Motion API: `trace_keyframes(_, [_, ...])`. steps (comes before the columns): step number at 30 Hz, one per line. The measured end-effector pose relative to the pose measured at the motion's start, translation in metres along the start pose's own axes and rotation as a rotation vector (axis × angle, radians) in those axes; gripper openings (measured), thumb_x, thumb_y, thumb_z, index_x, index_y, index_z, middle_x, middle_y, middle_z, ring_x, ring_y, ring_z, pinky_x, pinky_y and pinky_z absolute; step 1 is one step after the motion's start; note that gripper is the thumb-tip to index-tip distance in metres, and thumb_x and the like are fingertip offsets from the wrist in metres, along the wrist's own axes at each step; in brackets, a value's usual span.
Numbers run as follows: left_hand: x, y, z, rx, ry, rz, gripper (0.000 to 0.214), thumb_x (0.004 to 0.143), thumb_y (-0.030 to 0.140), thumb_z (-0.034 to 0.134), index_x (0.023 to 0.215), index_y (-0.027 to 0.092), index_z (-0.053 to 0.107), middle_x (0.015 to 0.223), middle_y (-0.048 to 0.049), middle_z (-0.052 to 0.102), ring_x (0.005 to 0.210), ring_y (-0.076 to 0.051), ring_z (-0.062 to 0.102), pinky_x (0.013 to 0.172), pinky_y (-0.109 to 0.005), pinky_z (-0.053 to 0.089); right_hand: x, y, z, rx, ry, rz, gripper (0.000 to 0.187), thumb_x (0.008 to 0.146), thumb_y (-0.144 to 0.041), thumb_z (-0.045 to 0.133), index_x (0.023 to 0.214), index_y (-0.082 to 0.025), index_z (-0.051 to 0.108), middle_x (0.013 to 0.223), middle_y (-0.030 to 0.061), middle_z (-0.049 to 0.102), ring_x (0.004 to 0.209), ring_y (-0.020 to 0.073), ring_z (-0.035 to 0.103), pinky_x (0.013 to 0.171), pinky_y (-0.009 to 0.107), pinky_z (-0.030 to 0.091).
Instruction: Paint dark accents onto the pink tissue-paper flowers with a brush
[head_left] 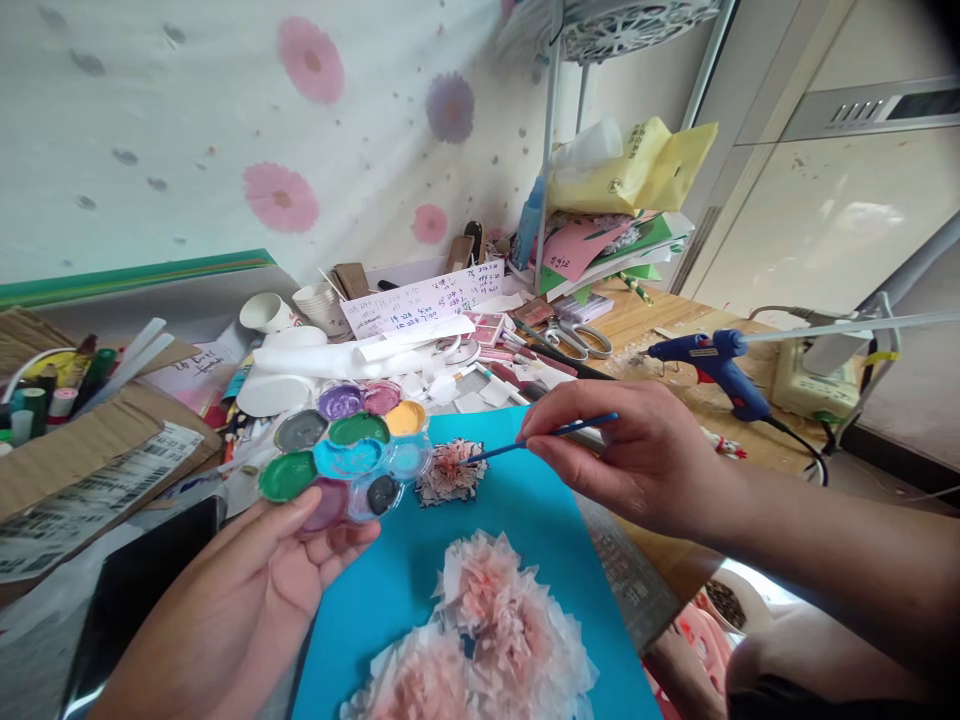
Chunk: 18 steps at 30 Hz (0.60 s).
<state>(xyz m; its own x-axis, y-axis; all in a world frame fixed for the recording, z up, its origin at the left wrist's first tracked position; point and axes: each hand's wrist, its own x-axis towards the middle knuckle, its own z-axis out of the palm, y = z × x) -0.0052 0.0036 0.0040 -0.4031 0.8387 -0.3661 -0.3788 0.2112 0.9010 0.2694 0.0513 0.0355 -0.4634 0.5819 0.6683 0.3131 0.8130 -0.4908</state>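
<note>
My left hand [262, 580] holds a paint palette [352, 455] by its near edge, thumb on top and fingers beneath. Its round wells carry green, blue, purple, yellow, grey and black paint. Between the thumb and fingers of my right hand [622, 450] is a thin blue paintbrush [559, 430]. The brush tip meets a small ruffled paper flower [450, 472] with dark edges and a pinkish centre. That flower lies on a blue sheet of paper [390, 590]. Nearer to me, several larger pale pink tissue flowers [502, 640] sit on the same sheet.
A blue glue gun [712, 360] rests on the wooden table at right, beside a power strip [817, 375]. Scissors [574, 338], paper cups [319, 305] and paper scraps crowd the back. At left stands a cardboard box [97, 470] with markers, near a dark tablet-like slab [142, 600].
</note>
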Motion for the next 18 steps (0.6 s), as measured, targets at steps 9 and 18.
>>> trace_keyframes(9, [0.003, 0.0001, -0.0006, -0.025, -0.007, 0.001, 0.024, 0.053, 0.021, 0.086, 0.074, 0.02, 0.074, 0.081, -0.0076, 0.077, 0.079, -0.027, 0.07, 0.067, -0.043, 0.067, 0.0001, -0.0006, 0.0003, 0.024, -0.039, 0.008, 0.008, 0.086, -0.01, 0.065, 0.083, -0.018, 0.067, 0.075, 0.0043, 0.076, 0.066, 0.0111, 0.07, 0.061, 0.019, 0.055])
trace_keyframes(18, [0.0026, -0.0006, -0.0021, -0.023, -0.002, -0.001, 0.025, 0.053, 0.021, 0.086, 0.075, 0.019, 0.074, 0.083, -0.0095, 0.077, 0.08, -0.027, 0.069, 0.067, -0.043, 0.067, 0.0002, 0.0012, 0.002, 0.033, -0.036, 0.009, 0.006, 0.086, -0.011, 0.065, 0.083, -0.015, 0.068, 0.075, 0.006, 0.076, 0.066, 0.0108, 0.07, 0.063, 0.018, 0.055])
